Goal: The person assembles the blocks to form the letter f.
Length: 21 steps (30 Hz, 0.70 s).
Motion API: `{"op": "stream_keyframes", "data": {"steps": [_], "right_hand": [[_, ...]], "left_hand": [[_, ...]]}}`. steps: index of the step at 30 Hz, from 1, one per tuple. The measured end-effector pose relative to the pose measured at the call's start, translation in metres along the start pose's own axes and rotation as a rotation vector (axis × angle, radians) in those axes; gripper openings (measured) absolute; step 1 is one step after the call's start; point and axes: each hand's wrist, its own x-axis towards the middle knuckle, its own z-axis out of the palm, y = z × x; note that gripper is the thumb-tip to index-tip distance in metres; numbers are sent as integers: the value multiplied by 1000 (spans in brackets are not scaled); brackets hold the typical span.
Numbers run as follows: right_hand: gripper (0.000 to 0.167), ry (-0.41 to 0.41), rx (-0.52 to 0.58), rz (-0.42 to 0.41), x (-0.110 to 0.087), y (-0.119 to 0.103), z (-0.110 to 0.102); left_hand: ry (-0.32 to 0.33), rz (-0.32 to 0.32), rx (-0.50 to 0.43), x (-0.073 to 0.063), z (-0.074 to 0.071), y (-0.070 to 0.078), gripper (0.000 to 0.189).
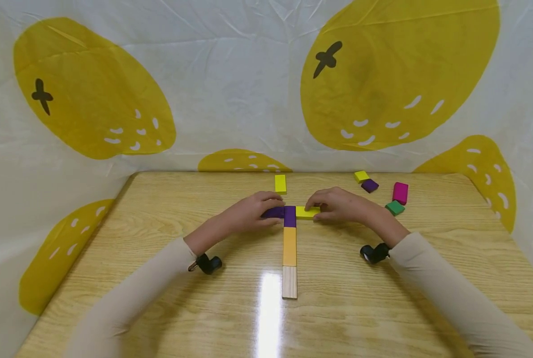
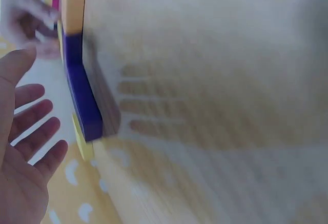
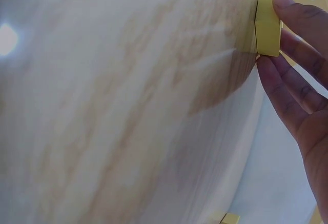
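A column of blocks lies on the table: plain wood nearest, orange in the middle, purple at the far end. A second purple block reaches left from that end, and a yellow block reaches right. My left hand is around the left purple block in the head view; the left wrist view shows its fingers loosely spread and apart from the block. With thumb and fingers, my right hand pinches the yellow block's outer end.
Another yellow block lies beyond the column. At the back right are a small yellow block, a dark purple one, a magenta one and a green one. A patterned cloth hangs behind the table.
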Motion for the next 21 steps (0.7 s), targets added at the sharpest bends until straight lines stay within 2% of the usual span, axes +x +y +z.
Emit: {"op": "stream_keyframes", "data": {"steps": [6,10,12,21], "right_hand": [[22,10,-5,-6,0,1,2],[22,14,-5,-17,0,2,2],[22,19,-1,-19,0,2,2],[20,25,47,19,4,1,1]], "left_hand": [[1,173,80,-10,9,23,47],[19,257,89,-16,15,34,47],[19,279,95,-19,17,38,48],[19,306,89,-25,25,45,46]]}}
